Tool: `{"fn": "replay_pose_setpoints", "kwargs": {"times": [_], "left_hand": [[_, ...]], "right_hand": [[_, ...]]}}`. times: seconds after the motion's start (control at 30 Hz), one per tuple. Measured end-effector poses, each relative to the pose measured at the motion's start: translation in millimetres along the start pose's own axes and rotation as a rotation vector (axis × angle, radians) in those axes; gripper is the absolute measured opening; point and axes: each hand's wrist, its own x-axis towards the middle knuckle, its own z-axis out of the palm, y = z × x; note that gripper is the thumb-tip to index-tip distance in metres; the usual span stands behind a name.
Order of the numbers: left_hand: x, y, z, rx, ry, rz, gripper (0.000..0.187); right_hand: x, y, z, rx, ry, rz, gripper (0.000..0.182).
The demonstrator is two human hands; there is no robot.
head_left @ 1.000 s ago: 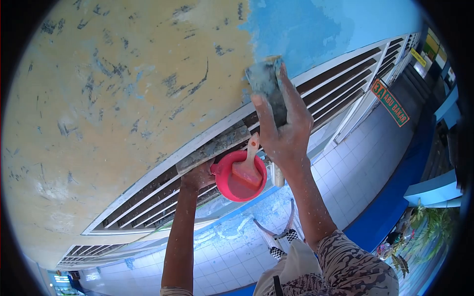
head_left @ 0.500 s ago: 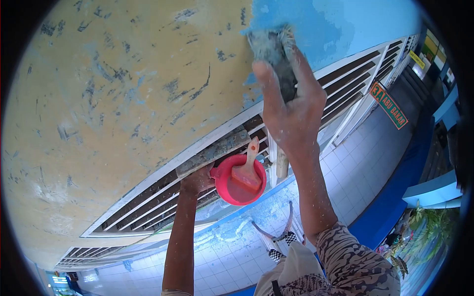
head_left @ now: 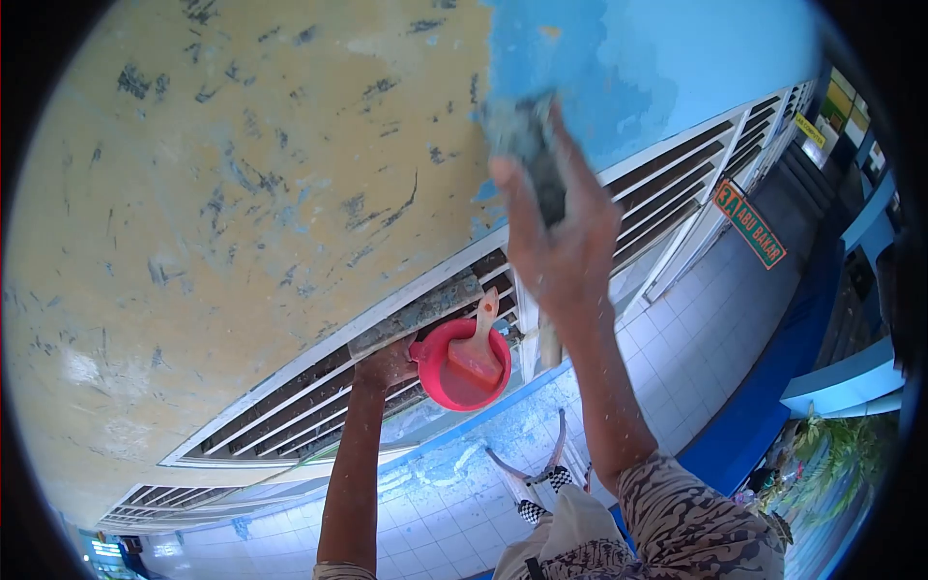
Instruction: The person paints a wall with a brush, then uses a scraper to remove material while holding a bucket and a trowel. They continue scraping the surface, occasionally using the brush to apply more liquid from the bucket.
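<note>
My right hand [head_left: 570, 242] grips a flat, paint-smeared scraper [head_left: 536, 159] between thumb and fingers, its broad end against the wall where tan paint meets blue. Motion blurs the scraper a little. Lower down, my left hand [head_left: 387, 365] is closed on the handle of a red plastic dipper [head_left: 425, 382], beside the window slats. Inside the dipper stands a wide paintbrush [head_left: 474, 358], bristles down, its pale handle leaning up over the rim. A narrow, stained board [head_left: 416, 314] lies just above my left hand, along the window frame.
The tan wall [head_left: 290, 174] has dark scuffs and blue flecks; the blue-painted part [head_left: 657, 77] is at the right. White window slats [head_left: 667, 184] run below. A sign [head_left: 749, 224] hangs over the tiled floor [head_left: 667, 362]. Plants [head_left: 836, 454] stand at lower right.
My right hand and the scraper have moved down and slightly left in the view, along the paint edge. My left hand still holds the dipper; the whole view has shifted slightly.
</note>
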Motion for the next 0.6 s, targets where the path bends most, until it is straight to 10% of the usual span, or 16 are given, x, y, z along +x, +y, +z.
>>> {"fn": "replay_pose_setpoints", "kwargs": {"times": [0.3,0.6], "left_hand": [[-3.3,-1.3,9.1,-0.062,0.034,-0.035,0.09],[1.2,-6.7,14.3,0.019,0.143,0.039,0.089]], "right_hand": [[87.9,-43.7,-17.0,0.096,-0.234,0.233,0.069],[50.6,-16.6,-10.6,-0.021,-0.099,-0.008,0.068]]}}
